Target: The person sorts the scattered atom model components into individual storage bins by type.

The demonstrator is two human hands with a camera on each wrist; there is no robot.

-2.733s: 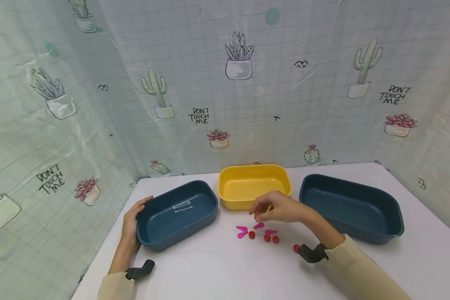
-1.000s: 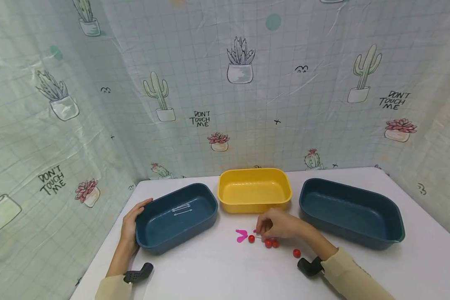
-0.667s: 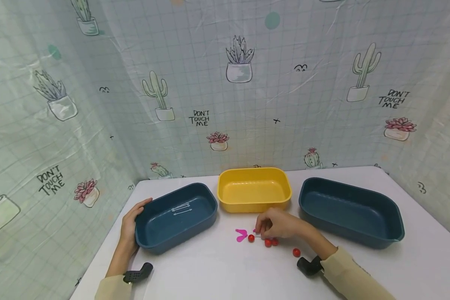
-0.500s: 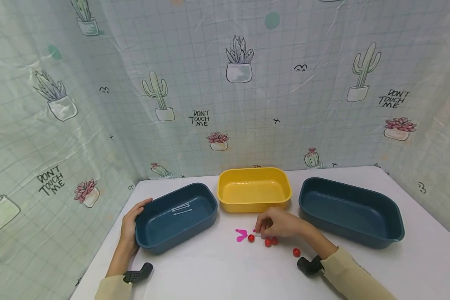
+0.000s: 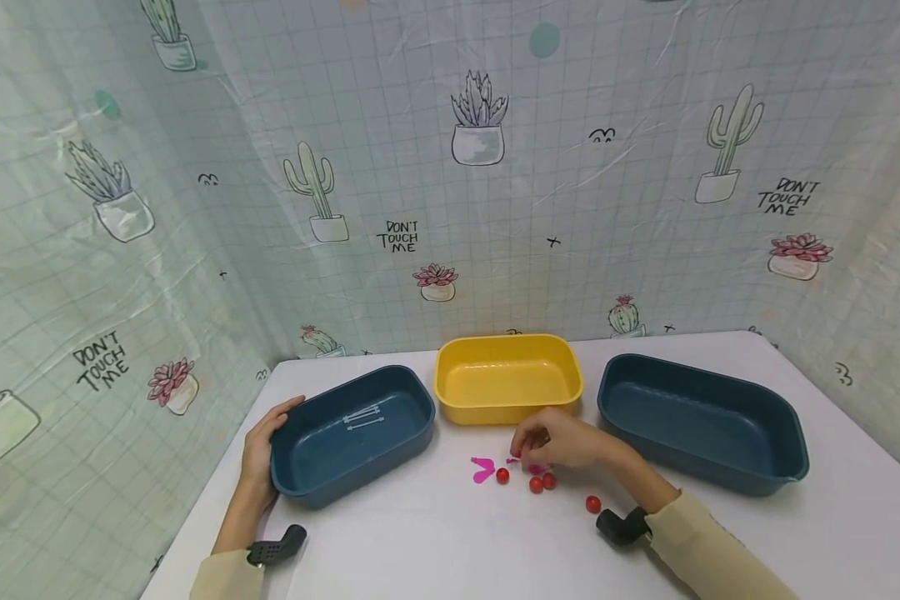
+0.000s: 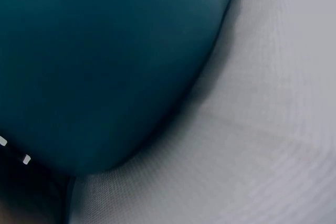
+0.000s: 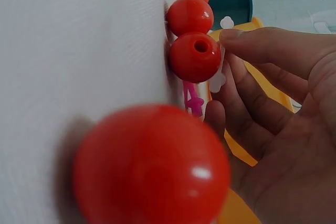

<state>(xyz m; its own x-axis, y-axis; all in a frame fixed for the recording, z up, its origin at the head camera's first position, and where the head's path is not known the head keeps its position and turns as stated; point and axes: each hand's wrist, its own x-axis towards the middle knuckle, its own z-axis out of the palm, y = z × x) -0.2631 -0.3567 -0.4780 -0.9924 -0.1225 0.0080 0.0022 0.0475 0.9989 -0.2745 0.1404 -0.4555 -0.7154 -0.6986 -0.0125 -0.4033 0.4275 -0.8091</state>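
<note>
My right hand (image 5: 558, 437) is low over the table, pinching a small white stick with knobbed ends (image 7: 217, 82) between thumb and fingertips. Beside the fingertips are red beads (image 5: 536, 484), one showing a hole in the right wrist view. Pink drop-shaped pieces (image 5: 483, 470) lie left of the hand, and others are partly hidden beneath it. At the left, my left hand (image 5: 258, 450) holds the end of a blue tray (image 5: 352, 475), fingers bent round its far corner and thumb hidden. Several similar light sticks (image 5: 365, 417) lie inside that tray.
A yellow tray (image 5: 510, 414) stands behind the right hand. Farther right is a second blue tray (image 5: 705, 454), its near side close to the right forearm. One red bead (image 5: 593, 504) lies just in front of the right wrist. A patterned curtain (image 5: 495, 208) closes off the back.
My right hand came down from near the yellow tray to the beads and pink pieces, and has now risen slightly with the white stick. The left hand stays on the blue tray.
</note>
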